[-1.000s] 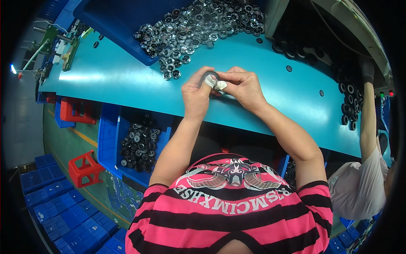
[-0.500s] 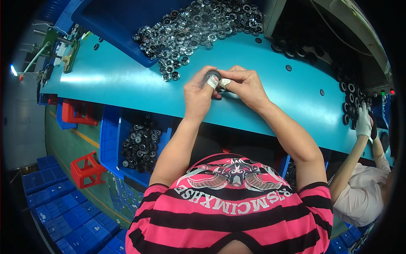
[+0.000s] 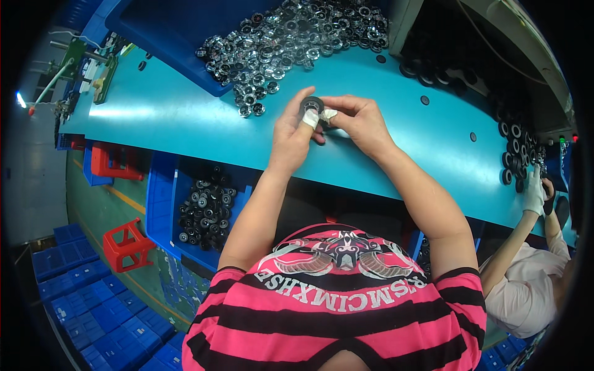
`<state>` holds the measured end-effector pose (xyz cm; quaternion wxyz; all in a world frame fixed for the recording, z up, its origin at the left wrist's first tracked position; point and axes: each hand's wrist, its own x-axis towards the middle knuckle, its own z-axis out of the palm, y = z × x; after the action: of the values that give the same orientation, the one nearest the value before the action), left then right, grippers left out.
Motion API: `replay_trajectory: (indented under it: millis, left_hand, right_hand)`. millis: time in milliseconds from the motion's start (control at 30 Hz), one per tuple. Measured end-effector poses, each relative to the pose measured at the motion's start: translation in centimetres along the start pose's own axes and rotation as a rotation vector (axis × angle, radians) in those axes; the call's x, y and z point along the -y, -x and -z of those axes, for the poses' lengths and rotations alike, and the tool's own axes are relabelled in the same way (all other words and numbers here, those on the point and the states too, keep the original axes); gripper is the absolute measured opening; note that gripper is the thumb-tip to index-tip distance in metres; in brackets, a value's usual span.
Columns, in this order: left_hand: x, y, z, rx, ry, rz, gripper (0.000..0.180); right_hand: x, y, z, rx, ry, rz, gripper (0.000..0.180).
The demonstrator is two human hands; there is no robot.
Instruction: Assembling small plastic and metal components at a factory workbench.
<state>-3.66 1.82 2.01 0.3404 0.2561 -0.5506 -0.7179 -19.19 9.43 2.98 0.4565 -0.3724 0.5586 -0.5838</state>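
A small black wheel point(image 3: 312, 101) with a rounded rim is held up over the teal workbench. My left hand point(image 3: 291, 135) grips it from the left, its thumb wrapped in white tape lying across the wheel's near side. My right hand point(image 3: 362, 123) closes in from the right, index fingertip at the wheel's edge and white-wrapped thumb just below. What lies between the fingertips is partly hidden. Behind my hands, a pile of clear and black small wheels point(image 3: 291, 43) spreads over the bench.
A blue bin point(image 3: 167, 46) lies tipped at the pile. Below the bench edge point(image 3: 204, 157), another blue bin point(image 3: 162, 204) holds black wheels. Loose black discs point(image 3: 424, 100) dot the bench. At right, a co-worker's gloved hand point(image 3: 533, 195) is among black rings point(image 3: 512, 148). A red stool point(image 3: 127, 246) stands left.
My hands stay nearly in place; the wheel is tilted slightly differently and my left fingers have shifted around it. The co-worker's gloved hand has moved a little.
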Motion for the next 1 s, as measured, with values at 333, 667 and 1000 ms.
replay_trajectory:
  millis: [333,667,1000]
  left_hand:
    - [0.2,0.4,-0.4,0.034,-0.183,0.000,0.051]
    - [0.5,0.8,-0.9,0.078,-0.241,-0.030,0.052]
    - [0.5,0.9,-1.4,0.031,-0.400,-0.153,0.046]
  right_hand:
    - [0.6,0.0,0.2,0.020,0.106,-0.060,0.036]
    - [0.5,0.5,0.0,-0.091,0.346,0.065,0.031]
    - [-0.3,0.2,0.0,-0.094,0.256,-0.026,0.030]
